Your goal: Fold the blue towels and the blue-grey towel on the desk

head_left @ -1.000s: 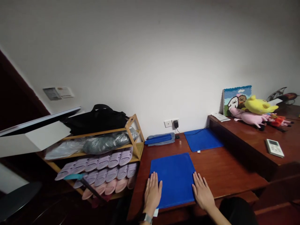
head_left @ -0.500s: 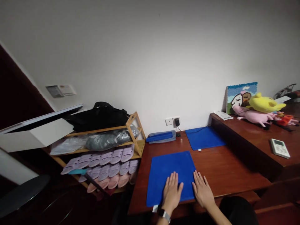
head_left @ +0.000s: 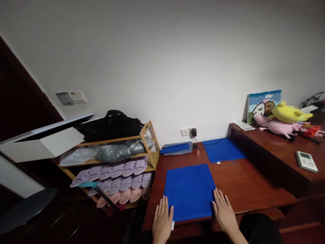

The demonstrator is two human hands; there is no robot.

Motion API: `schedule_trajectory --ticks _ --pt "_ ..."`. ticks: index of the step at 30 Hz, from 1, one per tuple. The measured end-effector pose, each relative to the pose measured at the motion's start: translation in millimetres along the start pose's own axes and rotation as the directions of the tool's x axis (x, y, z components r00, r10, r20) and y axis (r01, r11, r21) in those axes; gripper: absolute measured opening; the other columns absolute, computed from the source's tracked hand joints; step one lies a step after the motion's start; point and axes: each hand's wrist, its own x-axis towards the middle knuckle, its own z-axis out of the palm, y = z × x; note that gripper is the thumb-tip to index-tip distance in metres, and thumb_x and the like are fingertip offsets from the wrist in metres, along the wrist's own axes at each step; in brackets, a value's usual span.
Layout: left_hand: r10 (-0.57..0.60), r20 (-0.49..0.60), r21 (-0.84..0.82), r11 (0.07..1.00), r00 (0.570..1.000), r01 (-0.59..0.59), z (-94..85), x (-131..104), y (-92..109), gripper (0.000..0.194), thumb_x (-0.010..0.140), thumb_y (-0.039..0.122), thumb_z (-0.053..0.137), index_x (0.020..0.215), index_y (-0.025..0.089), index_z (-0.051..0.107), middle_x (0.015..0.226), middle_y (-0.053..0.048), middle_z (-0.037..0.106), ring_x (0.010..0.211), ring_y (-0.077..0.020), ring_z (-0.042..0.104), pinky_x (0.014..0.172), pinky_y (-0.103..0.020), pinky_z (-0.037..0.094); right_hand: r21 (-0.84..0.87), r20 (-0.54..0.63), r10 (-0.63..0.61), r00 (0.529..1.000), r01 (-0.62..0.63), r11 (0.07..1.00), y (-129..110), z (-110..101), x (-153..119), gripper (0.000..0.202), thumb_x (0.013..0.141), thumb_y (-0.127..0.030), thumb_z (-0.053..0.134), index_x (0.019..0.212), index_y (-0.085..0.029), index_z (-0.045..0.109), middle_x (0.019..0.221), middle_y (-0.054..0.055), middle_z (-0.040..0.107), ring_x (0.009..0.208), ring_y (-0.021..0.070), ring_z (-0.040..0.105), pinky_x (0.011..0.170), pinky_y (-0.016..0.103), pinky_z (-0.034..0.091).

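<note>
A blue cloth (head_left: 189, 191) lies spread flat on the reddish-brown table (head_left: 241, 183), with a white tag at its lower left corner. At its left edge, near the front, rests my left hand (head_left: 163, 218), fingers stretched out. My right hand (head_left: 224, 210) lies open at the cloth's right edge, fingertips pointing away from me. Neither hand holds anything. Behind it, a second blue cloth (head_left: 223, 150) lies flat near the wall. Folded blue and grey cloths (head_left: 176, 148) sit at the table's back left.
A wooden rack (head_left: 153, 159) with slippers and a black bag (head_left: 110, 126) stands on the left. A plug (head_left: 194, 132) with a cable is in the wall socket. The raised right surface bears plush toys (head_left: 289, 113), a picture and a white device (head_left: 306, 161).
My left hand has moved left, from on top of the blue cloth to its left edge. My right hand remains at the right edge. The camera view has shifted slightly.
</note>
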Motion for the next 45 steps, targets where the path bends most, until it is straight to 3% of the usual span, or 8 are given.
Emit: schedule_trajectory --ticks 8,13,17,20,24,29,33,45 --pt "0.01 -0.018 0.006 1.0 1.0 -0.01 -11.4 1 5 0.062 0.107 0.039 0.028 0.165 0.017 0.035 0.167 -0.01 0.04 0.156 -0.0277 0.036 0.13 -0.05 0.032 0.03 -0.07 -0.035 0.997 0.037 0.999 -1 4 -12 0.07 0.108 -0.052 0.02 0.16 -0.012 0.044 0.167 0.009 0.038 0.157 0.0278 0.034 0.13 0.046 0.026" --pt "0.206 -0.04 -0.12 0.97 0.978 -0.21 -19.5 14 94 0.059 0.11 0.043 0.026 0.164 0.021 0.034 0.167 -0.006 0.041 0.155 -0.0265 0.038 0.128 -0.05 0.037 0.008 -0.089 -0.05 0.995 0.051 0.999 0 5 -11 0.069 0.109 -0.052 0.021 0.16 -0.012 0.045 0.167 0.009 0.038 0.156 0.027 0.035 0.13 0.044 0.026" --pt "0.478 0.01 -0.191 0.863 0.878 -0.467 -20.9 21 178 0.06 0.111 0.045 0.028 0.166 0.024 0.025 0.171 -0.005 0.032 0.158 -0.0264 0.032 0.129 -0.051 0.037 -0.042 -0.159 -0.098 0.982 0.093 0.995 6 17 -11 0.063 0.109 -0.049 0.025 0.157 -0.015 0.049 0.164 0.009 0.044 0.154 0.0265 0.04 0.127 0.045 0.031" --pt "0.516 0.042 -0.175 0.847 0.856 -0.502 -17.3 18 202 0.061 0.111 0.046 0.028 0.167 0.024 0.02 0.171 -0.004 0.031 0.158 -0.0235 0.031 0.13 -0.047 0.035 -0.074 -0.229 -0.157 0.961 0.144 0.987 12 26 -11 0.059 0.109 -0.043 0.027 0.156 -0.017 0.051 0.162 0.008 0.048 0.152 0.0254 0.044 0.125 0.044 0.034" --pt "0.485 0.008 -0.109 0.87 0.874 -0.481 -8.1 6 170 0.064 0.11 0.049 0.032 0.167 0.025 0.015 0.172 -0.003 0.029 0.158 -0.0236 0.033 0.129 -0.046 0.037 -0.09 -0.274 -0.177 0.945 0.158 0.983 15 31 -12 0.06 0.109 -0.046 0.031 0.157 -0.015 0.049 0.164 0.008 0.046 0.153 0.0265 0.042 0.125 0.044 0.034" --pt "0.268 -0.128 0.015 0.963 0.955 -0.269 4.2 -17 72 0.066 0.11 0.047 0.034 0.168 0.023 0.012 0.168 -0.007 0.038 0.153 -0.027 0.042 0.124 -0.05 0.043 -0.04 -0.246 -0.12 0.962 0.114 0.993 12 31 -12 0.064 0.109 -0.05 0.028 0.16 -0.016 0.045 0.164 0.009 0.045 0.154 0.0279 0.04 0.126 0.047 0.033" --pt "0.146 -0.252 0.046 0.989 0.957 -0.139 11.3 -31 19 0.066 0.11 0.042 0.034 0.168 0.024 0.008 0.166 -0.006 0.044 0.15 -0.0267 0.047 0.122 -0.051 0.045 -0.025 -0.161 -0.084 0.983 0.081 0.996 11 28 -13 0.069 0.108 -0.054 0.023 0.159 -0.014 0.046 0.165 0.009 0.042 0.155 0.0292 0.038 0.127 0.049 0.033" --pt "0.147 -0.36 0.023 0.989 0.921 -0.149 25.2 -31 12 0.06 0.107 0.036 0.037 0.166 0.024 0.029 0.162 -0.004 0.05 0.147 -0.0258 0.052 0.12 -0.047 0.047 0.043 0.1 -0.03 0.995 0.025 0.999 5 -23 37 0.07 0.107 -0.051 0.022 0.163 -0.011 0.035 0.17 0.008 0.031 0.158 0.026 0.03 0.13 0.047 0.027"
